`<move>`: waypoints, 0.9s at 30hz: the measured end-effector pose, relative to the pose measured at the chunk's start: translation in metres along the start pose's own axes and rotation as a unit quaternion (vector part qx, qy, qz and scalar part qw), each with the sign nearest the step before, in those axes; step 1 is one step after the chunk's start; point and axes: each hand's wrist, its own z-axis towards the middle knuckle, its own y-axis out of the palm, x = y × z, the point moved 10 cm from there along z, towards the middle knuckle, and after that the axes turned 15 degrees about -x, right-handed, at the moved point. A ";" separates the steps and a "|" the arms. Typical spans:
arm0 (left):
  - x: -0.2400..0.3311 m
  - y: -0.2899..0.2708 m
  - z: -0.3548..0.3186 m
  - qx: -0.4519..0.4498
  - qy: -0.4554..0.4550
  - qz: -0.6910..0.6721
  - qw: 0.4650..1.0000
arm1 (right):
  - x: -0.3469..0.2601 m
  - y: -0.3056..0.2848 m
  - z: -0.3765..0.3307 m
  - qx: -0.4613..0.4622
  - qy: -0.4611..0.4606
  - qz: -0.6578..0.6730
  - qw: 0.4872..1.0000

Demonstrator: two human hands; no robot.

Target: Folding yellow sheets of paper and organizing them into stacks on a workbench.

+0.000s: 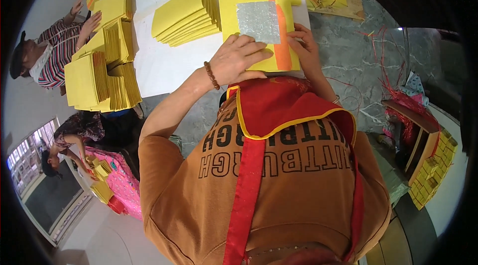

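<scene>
A yellow sheet of paper (229,6) with a silver foil square and an orange strip down its right side lies at the table's near edge, in front of me. My left hand (242,56) rests on its lower part, just below the foil, fingers stretched out to the right and thumb apart. At the sheet's right edge, beside the orange strip, the bent fingers and thumb of my right hand (306,48) pinch the paper. How many sheets lie under the top one cannot be made out.
Fanned folded yellow paper (186,16) lies left of the sheet, with tall yellow stacks (99,81) at the table's left edge. A co-worker in a striped top (55,61) stands there; another person works at a pink-covered table (117,175). Red strings hang at right.
</scene>
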 end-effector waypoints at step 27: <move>-0.039 0.002 -0.004 0.067 -0.070 -0.289 0.952 | 0.000 0.004 -0.003 -0.017 0.056 0.025 0.998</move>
